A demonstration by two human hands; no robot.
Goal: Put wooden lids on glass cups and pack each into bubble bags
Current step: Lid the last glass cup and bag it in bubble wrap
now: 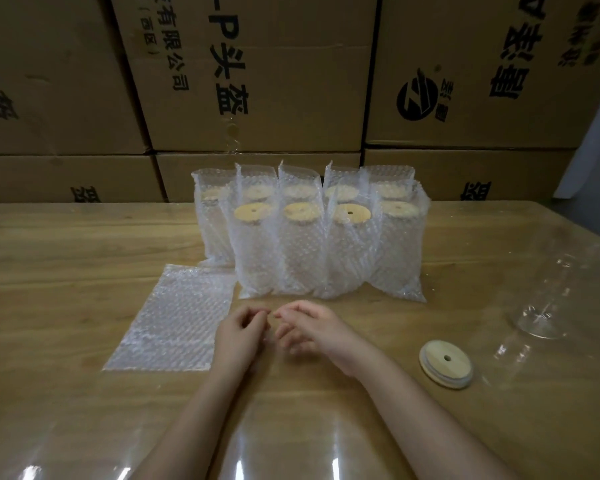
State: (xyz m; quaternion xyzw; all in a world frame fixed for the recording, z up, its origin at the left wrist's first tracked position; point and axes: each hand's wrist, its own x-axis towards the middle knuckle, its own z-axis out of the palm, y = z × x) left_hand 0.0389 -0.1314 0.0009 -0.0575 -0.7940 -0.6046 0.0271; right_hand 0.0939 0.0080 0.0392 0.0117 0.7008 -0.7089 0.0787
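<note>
Several lidded glass cups in bubble bags (pixel 312 244) stand in two rows at the middle of the wooden table (pixel 66 244). A flat empty bubble bag (pixel 174 317) lies to their front left. A round wooden lid (pixel 445 363) with a centre hole lies at the right. Beyond the lid stands a bare clear glass cup (pixel 551 292), upright near the right edge. My left hand (pixel 239 332) and my right hand (pixel 309 329) rest close together on the table in front of the packed cups, fingers loosely curled, holding nothing.
Stacked cardboard boxes (pixel 257 81) with black printed characters form a wall behind the table. A clear plastic film (pixel 291 455) with glare covers the near table edge.
</note>
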